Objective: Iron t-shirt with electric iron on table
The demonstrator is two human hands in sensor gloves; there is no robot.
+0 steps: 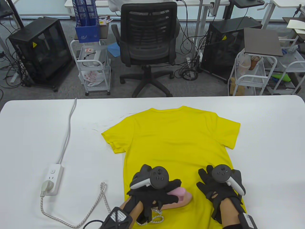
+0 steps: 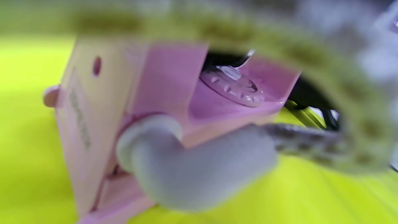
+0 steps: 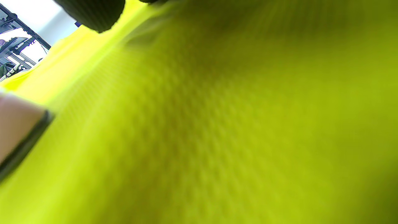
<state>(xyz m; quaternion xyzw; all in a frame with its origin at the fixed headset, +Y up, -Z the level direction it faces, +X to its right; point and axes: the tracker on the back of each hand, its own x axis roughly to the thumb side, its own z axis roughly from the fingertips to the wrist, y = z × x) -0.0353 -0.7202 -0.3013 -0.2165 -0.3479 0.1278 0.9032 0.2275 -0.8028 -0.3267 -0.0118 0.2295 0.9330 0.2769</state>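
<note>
A yellow t-shirt lies flat on the white table, collar at the far side. A small pink and cream electric iron sits sole-down on the shirt's near hem. My left hand grips its handle from above. In the left wrist view the iron's rear with its pink dial and grey cord boot fills the frame, blurred, over the yellow cloth. My right hand rests flat, fingers spread, on the shirt to the right of the iron. The right wrist view shows mostly shirt fabric and the iron's edge.
A white power strip lies on the table at the left, with a plug in it and a braided cord running toward the iron. Its own white cable runs off the far edge. An office chair stands beyond the table.
</note>
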